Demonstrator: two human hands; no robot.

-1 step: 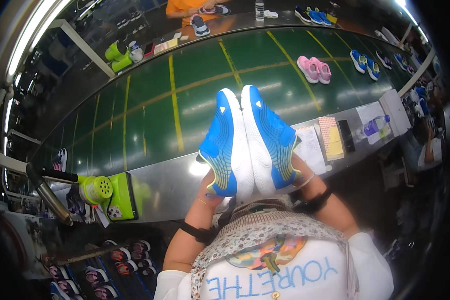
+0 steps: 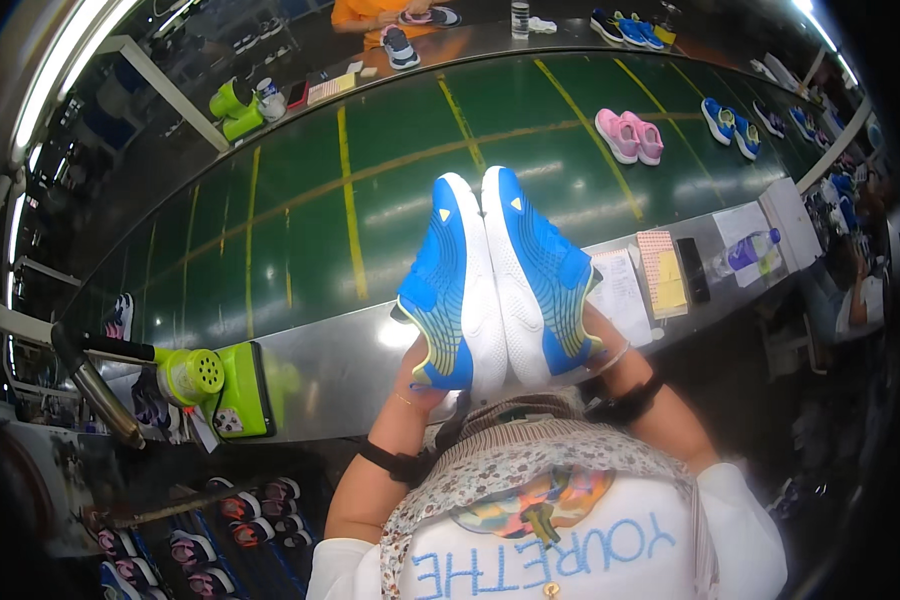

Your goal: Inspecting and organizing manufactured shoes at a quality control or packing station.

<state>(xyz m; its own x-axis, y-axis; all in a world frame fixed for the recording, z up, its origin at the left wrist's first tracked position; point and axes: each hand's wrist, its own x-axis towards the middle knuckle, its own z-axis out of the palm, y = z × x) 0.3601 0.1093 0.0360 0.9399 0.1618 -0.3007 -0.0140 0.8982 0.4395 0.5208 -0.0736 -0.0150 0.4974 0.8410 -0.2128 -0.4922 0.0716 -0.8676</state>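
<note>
I hold up a pair of blue sneakers side by side, toes pointing away and white soles facing each other, touching or nearly so. My left hand (image 2: pixel 420 372) holds the left sneaker (image 2: pixel 438 270) from its heel end. The right sneaker (image 2: pixel 545 265) is held the same way by my right hand (image 2: pixel 602 345). Both shoes have dark line patterns, a pale triangle near the toe and yellow-green collar edging. My fingers are hidden by the shoes; only the wrists and the base of the hands show.
A green conveyor belt (image 2: pixel 300 230) carries pink shoes (image 2: pixel 627 138) and blue shoes (image 2: pixel 730 128). On the metal ledge lie papers (image 2: pixel 620 300), a dark flat object (image 2: pixel 692 270) and a bottle (image 2: pixel 753 250). A lime-green device (image 2: pixel 242 390) stands left. Across the belt a person in orange (image 2: pixel 365 14) handles a shoe.
</note>
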